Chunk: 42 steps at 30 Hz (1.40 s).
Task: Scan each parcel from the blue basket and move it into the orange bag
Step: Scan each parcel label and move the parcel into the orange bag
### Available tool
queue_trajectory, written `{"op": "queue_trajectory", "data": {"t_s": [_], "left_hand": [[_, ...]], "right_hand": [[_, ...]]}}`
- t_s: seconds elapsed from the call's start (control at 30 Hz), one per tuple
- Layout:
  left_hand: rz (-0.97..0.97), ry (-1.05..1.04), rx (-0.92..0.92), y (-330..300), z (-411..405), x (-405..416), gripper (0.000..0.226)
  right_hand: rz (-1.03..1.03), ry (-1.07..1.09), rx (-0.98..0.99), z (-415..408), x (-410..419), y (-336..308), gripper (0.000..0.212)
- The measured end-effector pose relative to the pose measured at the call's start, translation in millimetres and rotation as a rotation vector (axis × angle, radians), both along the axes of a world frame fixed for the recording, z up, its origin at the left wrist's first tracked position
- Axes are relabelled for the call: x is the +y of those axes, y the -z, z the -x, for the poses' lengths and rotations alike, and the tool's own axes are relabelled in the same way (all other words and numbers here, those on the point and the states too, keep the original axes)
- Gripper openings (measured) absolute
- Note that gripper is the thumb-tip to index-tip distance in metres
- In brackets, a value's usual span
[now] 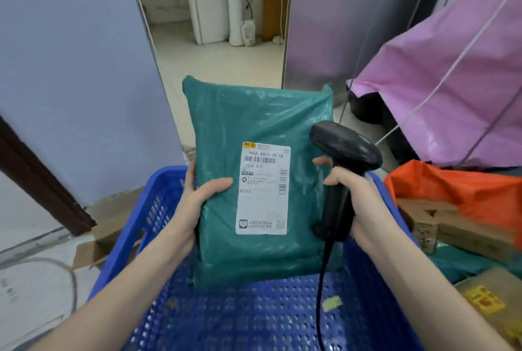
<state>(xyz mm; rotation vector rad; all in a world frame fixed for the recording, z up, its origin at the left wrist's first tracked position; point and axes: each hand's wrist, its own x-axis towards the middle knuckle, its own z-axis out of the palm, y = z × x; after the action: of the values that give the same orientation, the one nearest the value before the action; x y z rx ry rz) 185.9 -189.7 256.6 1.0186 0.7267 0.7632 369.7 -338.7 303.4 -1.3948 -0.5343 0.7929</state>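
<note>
Green parcel [254,175] upright, long axis vertical, label facing camera.

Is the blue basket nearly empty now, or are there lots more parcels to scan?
Nearly done, it seems. Boxes already lie in the orange bag. The left hand holds the green parcel over the blue basket, and the right hand grips the scanner. This parcel must still go into the bag; no others show in the basket.
</note>
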Motion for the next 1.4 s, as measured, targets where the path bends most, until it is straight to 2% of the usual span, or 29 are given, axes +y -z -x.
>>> {"op": "queue_trajectory", "data": {"t_s": [0.1, 0.23, 0.27, 0.33, 0.37, 0.53, 0.73, 0.9, 1.2, 1.4], "left_hand": [[-0.032, -0.057, -0.073, -6.4, -9.1, -4.1, 0.099], [-0.043, -0.135, -0.105, -6.9, -28.7, 2.3, 0.105], [-0.041, -0.150, -0.106, -5.6, -30.9, 5.6, 0.106], [-0.033, -0.178, -0.097, -2.3, -31.0, 12.0, 0.104], [-0.033, -0.193, -0.092, -0.6, -29.7, 14.6, 0.104], [-0.043, -0.251, -0.099, 3.8, -22.5, 21.3, 0.099], [-0.039, -0.281, -0.114, 4.2, -21.8, 22.0, 0.108], [-0.031, -0.267, -0.114, 4.2, -22.6, 17.6, 0.111], [-0.054, -0.250, -0.077, 3.7, -21.5, 13.3, 0.111], [-0.046, -0.248, -0.082, 2.0, -22.1, 11.8, 0.112]], "right_hand": [[-0.056, 0.065, -0.126, 6.9, -0.4, -7.9, 0.030], [-0.061, 0.173, -0.223, 13.1, 9.8, -7.4, 0.056], [-0.049, 0.183, -0.216, 16.1, 12.7, -7.3, 0.050], [-0.025, 0.109, -0.193, 20.9, 21.2, -7.2, 0.012], [-0.028, 0.048, -0.172, 23.8, 24.9, -7.2, 0.007], [-0.030, -0.140, 0.046, 48.6, 40.7, -11.3, 0.021], [0.034, -0.133, 0.195, 48.7, 45.8, -7.8, 0.015], [0.080, -0.148, 0.199, 48.6, 43.9, -7.0, 0.019], [0.090, -0.198, 0.034, 47.7, 40.4, -10.8, 0.021], [0.056, -0.212, 0.091, 46.7, 40.5, -11.9, 0.014]]}}
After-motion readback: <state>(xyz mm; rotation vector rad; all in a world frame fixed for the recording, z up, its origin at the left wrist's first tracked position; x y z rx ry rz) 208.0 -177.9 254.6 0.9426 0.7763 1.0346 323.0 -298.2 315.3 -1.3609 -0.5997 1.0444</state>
